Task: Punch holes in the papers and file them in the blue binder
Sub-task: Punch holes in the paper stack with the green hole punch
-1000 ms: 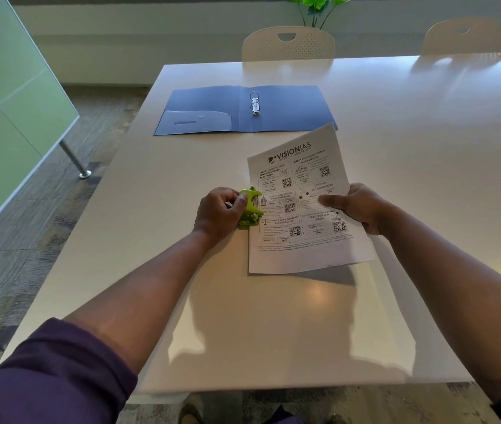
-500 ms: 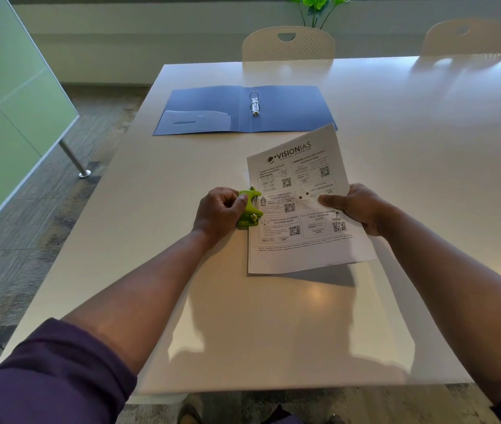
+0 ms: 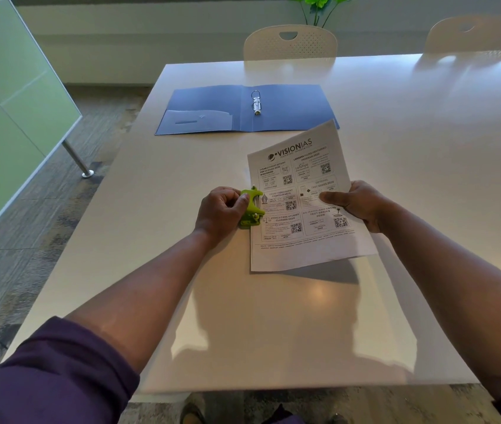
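My left hand (image 3: pixel 221 212) has its grip clenched around the green hole punch (image 3: pixel 250 208), set on the left edge of the papers (image 3: pixel 304 197) mid-worktop (image 3: pixel 273 316). My right hand (image 3: pixel 362 205) pinches the papers' right edge, lifting it. The blue binder (image 3: pixel 212 108) lies open beyond, toward the far edge.

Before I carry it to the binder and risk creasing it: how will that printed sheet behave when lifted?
Probably floppy: the printed sheet looks thin, and its right side already rides up in the right hand, casting a shadow. Likely light and easily creased. The green punch in the left hand grips its edge, so pulling might tear it.
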{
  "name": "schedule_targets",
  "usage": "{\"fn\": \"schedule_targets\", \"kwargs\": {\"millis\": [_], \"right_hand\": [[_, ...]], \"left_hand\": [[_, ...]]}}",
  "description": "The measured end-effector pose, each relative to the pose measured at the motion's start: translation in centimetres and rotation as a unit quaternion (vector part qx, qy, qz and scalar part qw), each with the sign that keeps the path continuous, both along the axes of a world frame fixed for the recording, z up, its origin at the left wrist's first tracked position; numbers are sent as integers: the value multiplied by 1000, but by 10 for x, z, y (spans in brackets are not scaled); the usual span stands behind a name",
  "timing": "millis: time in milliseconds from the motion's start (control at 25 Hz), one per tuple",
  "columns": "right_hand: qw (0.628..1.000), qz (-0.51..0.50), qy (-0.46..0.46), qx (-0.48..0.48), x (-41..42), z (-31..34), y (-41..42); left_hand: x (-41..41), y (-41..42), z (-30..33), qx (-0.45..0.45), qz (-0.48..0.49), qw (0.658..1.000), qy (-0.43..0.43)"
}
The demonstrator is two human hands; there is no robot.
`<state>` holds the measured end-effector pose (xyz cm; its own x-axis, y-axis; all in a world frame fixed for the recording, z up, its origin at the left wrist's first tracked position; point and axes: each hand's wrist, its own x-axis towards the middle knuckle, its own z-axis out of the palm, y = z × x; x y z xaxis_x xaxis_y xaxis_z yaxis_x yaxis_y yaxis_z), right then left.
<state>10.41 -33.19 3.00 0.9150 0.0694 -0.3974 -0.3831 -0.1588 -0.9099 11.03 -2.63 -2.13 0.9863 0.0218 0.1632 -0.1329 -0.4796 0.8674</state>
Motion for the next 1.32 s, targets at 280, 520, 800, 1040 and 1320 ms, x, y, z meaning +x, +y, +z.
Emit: {"fn": "schedule_targets", "kwargs": {"millis": [280, 520, 800, 1040, 1320], "right_hand": [[1000, 1, -2, 13, 0, -1, -2], [1000, 1, 2, 13, 2, -1, -1], [1000, 4, 5, 14, 2, -2, -2], [1000, 5, 4, 15, 3, -4, -3], [1000, -6, 7, 19, 0, -5, -1]], "left_hand": [[1, 0, 0, 5, -2, 1000, 4], [1, -1, 5, 4, -4, 1000, 14], [2, 2, 13, -27, -30, 996, 79], [-1, 1, 16, -30, -26, 995, 92], [-3, 0, 18, -24, -23, 995, 92]]}}
